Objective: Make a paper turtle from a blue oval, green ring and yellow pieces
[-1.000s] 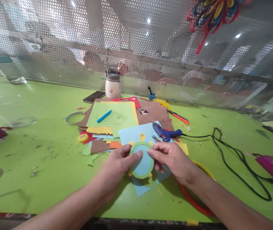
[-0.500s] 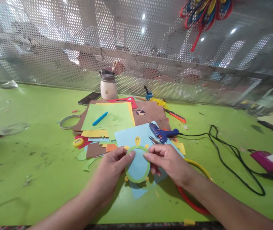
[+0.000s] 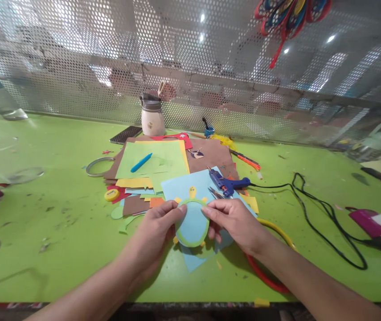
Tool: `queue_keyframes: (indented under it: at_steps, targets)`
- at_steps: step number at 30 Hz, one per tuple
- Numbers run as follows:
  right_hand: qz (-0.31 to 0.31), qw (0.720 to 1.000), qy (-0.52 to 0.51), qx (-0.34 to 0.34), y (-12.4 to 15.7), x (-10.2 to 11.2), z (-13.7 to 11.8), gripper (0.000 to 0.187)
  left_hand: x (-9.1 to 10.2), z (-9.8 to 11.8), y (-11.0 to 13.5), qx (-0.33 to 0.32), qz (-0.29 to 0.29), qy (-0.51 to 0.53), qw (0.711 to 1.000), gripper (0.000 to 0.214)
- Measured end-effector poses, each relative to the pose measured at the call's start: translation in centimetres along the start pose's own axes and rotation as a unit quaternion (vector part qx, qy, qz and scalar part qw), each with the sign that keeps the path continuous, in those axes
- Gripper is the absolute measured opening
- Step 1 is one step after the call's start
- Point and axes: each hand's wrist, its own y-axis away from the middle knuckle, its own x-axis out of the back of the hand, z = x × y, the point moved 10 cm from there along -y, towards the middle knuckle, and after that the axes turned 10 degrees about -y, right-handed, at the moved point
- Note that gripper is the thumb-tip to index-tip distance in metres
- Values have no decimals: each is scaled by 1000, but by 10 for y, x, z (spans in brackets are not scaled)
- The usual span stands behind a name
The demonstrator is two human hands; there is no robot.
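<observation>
Between my hands is a paper turtle (image 3: 193, 225), with a light blue oval shell rimmed in green and a yellow head and feet. My left hand (image 3: 163, 223) pinches its upper left edge between thumb and fingers. On the opposite side, my right hand (image 3: 230, 218) grips the upper right edge, its lower fingers curled behind. The turtle is held above a light blue paper sheet (image 3: 177, 183). Just beyond my right hand lie a blue glue gun (image 3: 225, 182) and a pair of scissors-like metal tips (image 3: 215, 193), their handles hidden.
A blue pen (image 3: 141, 162) rests on stacked green paper (image 3: 126, 156). Paper scraps, a yellow tape roll (image 3: 112, 195) and a metal ring (image 3: 92, 168) lie left. A black cord (image 3: 305, 209) loops at right. A bottle (image 3: 153, 118) stands before the perforated screen (image 3: 110, 53).
The turtle has tilted slightly, so its head and feet show more clearly. Both hands keep their grip on its edges. The whole view has shifted a little.
</observation>
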Motion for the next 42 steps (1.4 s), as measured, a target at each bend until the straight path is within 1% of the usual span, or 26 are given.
queue_keyframes:
  at_steps: [3,5,7,10,12,15,19,22,24,27,29,32,34,35,37,40,42]
  targets:
    - [-7,1000,-2,8,-1,0,-1,37,1,3,0,-10,-8,4,1000,20]
    - [-7,1000,-4,11,-1,1,-2,39,5,3,-1,-15,8,9,1000,24]
    - [-2,1000,-3,13,-1,3,-3,39,10,1,-1,-10,28,10,1000,22]
    - [25,999,-3,22,-1,10,-6,38,16,-3,-3,0,52,6,999,18]
    - [51,998,-6,30,-1,16,-9,38,21,-2,-4,-3,70,7,998,19]
    - [76,996,-8,37,0,23,-13,40,34,7,-3,-29,119,9,992,21]
    - [76,997,2,27,0,25,-12,44,52,27,3,-86,186,14,979,22]
    - [67,997,21,15,-1,22,-7,46,60,38,8,-117,219,17,969,21]
    - [63,997,41,9,-2,21,-3,47,63,41,11,-131,229,20,964,20]
    - [59,994,88,4,-5,21,2,43,63,42,12,-138,230,26,963,20]
    - [71,988,133,20,-5,24,-1,35,62,41,11,-134,224,30,965,18]
    - [122,970,193,88,0,32,-20,23,60,39,9,-122,209,31,970,15]
    - [143,958,213,130,5,32,-35,20,56,36,8,-110,196,27,974,16]
    - [140,956,216,142,7,30,-39,20,53,34,7,-104,188,23,976,17]
    - [113,961,211,141,5,22,-42,23,46,31,5,-95,171,12,981,20]
    - [62,975,184,111,0,8,-38,31,37,28,4,-89,153,-3,984,23]
    - [46,979,172,99,-2,1,-37,31,33,26,2,-88,143,-12,986,24]
